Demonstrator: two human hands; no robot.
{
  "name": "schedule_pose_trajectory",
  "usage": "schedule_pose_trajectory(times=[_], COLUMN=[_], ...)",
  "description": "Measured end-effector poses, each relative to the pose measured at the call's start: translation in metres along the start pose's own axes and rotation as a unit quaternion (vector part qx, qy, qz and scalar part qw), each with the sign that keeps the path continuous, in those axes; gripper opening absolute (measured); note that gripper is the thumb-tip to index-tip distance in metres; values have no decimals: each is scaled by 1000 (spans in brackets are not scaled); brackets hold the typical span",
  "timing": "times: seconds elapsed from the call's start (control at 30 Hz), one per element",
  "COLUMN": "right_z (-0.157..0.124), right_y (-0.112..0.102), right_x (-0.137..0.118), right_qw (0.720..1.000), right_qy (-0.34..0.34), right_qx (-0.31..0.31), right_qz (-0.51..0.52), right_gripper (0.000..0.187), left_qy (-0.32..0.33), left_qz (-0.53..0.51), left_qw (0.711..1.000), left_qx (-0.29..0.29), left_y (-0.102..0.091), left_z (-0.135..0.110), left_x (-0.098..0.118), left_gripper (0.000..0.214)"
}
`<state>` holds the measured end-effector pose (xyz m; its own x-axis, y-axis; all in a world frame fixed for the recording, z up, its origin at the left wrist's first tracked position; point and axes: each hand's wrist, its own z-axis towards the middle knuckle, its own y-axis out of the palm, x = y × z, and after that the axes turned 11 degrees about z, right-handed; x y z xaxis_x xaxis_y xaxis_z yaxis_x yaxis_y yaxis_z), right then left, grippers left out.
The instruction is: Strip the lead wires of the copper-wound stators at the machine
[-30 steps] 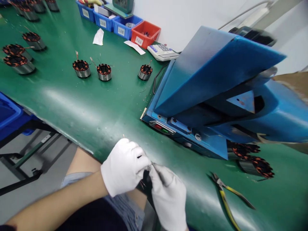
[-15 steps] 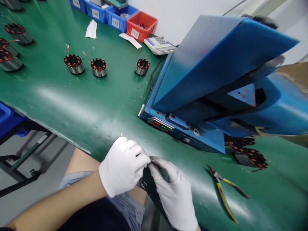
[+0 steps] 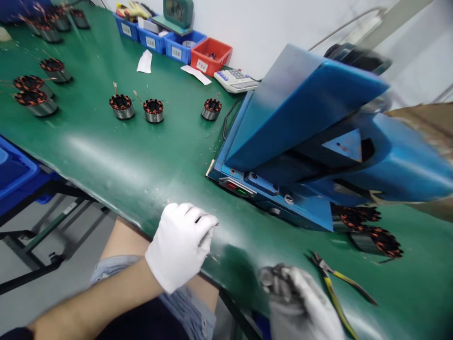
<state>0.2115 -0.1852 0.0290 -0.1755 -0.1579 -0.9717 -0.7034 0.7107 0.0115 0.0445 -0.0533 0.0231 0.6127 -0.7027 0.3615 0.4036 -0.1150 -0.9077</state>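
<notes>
My left hand [image 3: 182, 245], in a white glove, is closed above the front edge of the green table. A thin copper-coloured wire tip [image 3: 168, 202] pokes out over its knuckles; whatever else it holds is hidden by the fingers. My right hand [image 3: 297, 297], also gloved, is apart from it at the lower right. Its fingertips are darkened with dirt and its curled fingers are smeared by motion, so I cannot tell whether anything is in them. Closest to that hand are the cutting pliers [image 3: 329, 278] with yellow handles, lying on the table with jaws pointing away.
A blue machine [image 3: 276, 127] stands on the green table [image 3: 141, 156]. Wound stators [image 3: 153, 111] sit left of it, and several more [image 3: 377, 241] lie on its right. A calculator [image 3: 235, 80], a red bin [image 3: 211, 56] and blue bins [image 3: 182, 47] line the wall.
My right hand has come away from the left and moved to the right and down, towards the pliers. The left hand stays closed in nearly the same place. The view has shifted slightly.
</notes>
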Motion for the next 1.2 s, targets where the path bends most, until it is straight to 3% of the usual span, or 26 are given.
schedule_pose_trajectory(times=[0.1,0.17,0.23,0.37,0.5,0.63,0.83,0.9,0.97,1.1,1.17,1.2], right_z=[-7,-11,-12,-10,-8,-7,-11,-10,-7,4,8,8], right_y=[2,11,20,29,33,42,45,41,38,43,50,54], right_x=[9,18,24,31,33,33,41,46,49,46,40,36], right_qw=[979,970,974,991,991,986,992,992,982,924,922,939], right_qy=[142,179,176,127,89,67,63,12,-83,-269,-262,-209], right_qx=[-9,-32,-30,-45,-77,-86,-69,-56,-85,-150,-146,-149], right_qz=[145,163,138,21,-58,-124,-83,-110,-148,-226,-244,-230], right_gripper=[31,31,25,37,47,48,34,35,31,27,18,17], left_qy=[-10,17,40,82,83,64,57,56,52,46,51,53], left_qz=[41,63,70,72,83,65,69,72,65,54,53,52], left_qw=[999,997,995,988,980,987,987,989,992,994,994,994], left_qx=[-24,-41,-52,-108,-162,-134,-131,-119,-100,-85,-84,-84], left_y=[-10,-16,-19,-20,-17,-11,-7,-8,-8,-9,-9,-9], left_z=[-10,-15,-14,-3,3,0,-1,0,0,-1,-2,-2], left_x=[0,-1,-3,-4,-3,-4,-4,-3,-2,-1,-1,-2], left_gripper=[32,29,23,13,11,11,9,8,10,11,7,6])
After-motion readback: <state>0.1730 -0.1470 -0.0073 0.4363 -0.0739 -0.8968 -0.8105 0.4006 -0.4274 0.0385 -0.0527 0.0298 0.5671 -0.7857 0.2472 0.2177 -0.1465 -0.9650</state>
